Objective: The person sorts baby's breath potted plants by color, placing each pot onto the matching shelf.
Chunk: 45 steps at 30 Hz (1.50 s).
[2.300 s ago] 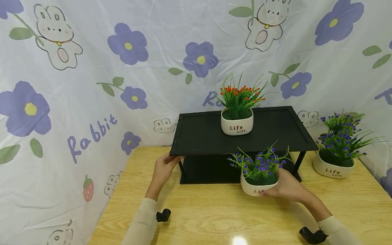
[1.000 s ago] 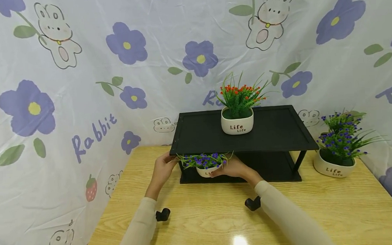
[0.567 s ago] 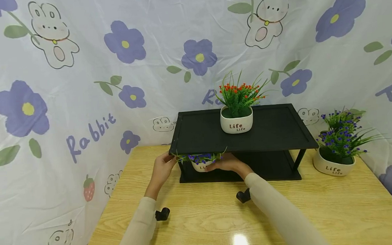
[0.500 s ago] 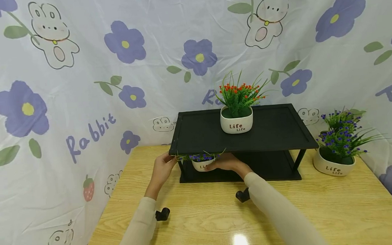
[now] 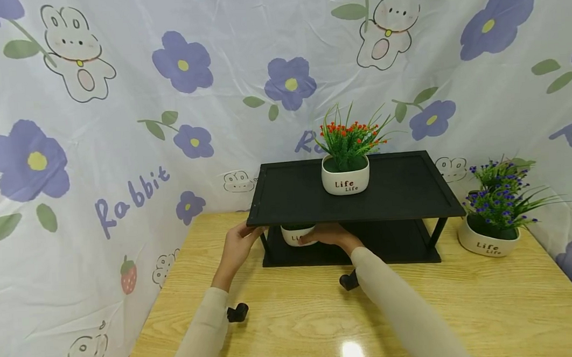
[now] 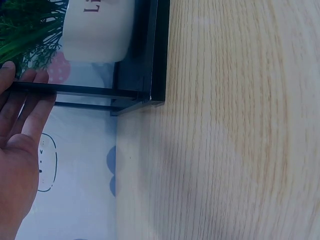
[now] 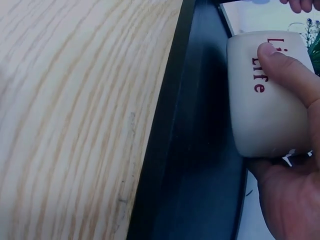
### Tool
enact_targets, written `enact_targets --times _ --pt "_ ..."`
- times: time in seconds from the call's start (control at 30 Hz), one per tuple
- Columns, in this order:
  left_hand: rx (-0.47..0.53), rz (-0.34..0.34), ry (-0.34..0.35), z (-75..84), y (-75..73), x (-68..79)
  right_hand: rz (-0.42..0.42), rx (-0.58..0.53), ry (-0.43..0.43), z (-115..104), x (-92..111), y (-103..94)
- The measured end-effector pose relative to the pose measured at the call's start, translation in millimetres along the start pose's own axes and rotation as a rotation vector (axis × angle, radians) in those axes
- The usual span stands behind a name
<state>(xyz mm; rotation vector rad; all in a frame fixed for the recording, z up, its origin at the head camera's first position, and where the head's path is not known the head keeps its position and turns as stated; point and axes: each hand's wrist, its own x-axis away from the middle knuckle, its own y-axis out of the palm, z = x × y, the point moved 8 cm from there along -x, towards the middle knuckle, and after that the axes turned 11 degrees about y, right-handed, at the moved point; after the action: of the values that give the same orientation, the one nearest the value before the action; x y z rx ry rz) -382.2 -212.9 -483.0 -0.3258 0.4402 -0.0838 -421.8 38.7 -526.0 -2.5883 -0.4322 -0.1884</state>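
My right hand (image 5: 331, 234) holds a white flowerpot (image 5: 295, 234) marked "Life", inside the lower level of a black two-tier shelf (image 5: 296, 194). In the right wrist view the thumb lies across the lettering of the pot (image 7: 265, 115), and the lower board shows beside the pot's base; whether they touch I cannot tell. The top board hides the plant's flowers in the head view. My left hand (image 5: 236, 251) grips the shelf at its front left corner; the left wrist view shows its fingers around the corner post (image 6: 95, 91).
A pot with orange-red flowers (image 5: 346, 178) stands on the top board. Right of the shelf, on the wooden table (image 5: 294, 329), is a pot with purple flowers (image 5: 488, 240), with more foliage behind it. A printed cloth (image 5: 234, 122) hangs behind.
My right hand has carried the purple-flowered pot left and back from in front of the shelf into its lower level. The left hand has stayed at the corner.
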Motion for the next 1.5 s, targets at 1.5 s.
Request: enact_targets --times 1.5 --pt "-0.033 -0.013 -0.016 0.3 1.8 1.1 0.180 0.098 -0.223 -2.1 55.4 -58.6"
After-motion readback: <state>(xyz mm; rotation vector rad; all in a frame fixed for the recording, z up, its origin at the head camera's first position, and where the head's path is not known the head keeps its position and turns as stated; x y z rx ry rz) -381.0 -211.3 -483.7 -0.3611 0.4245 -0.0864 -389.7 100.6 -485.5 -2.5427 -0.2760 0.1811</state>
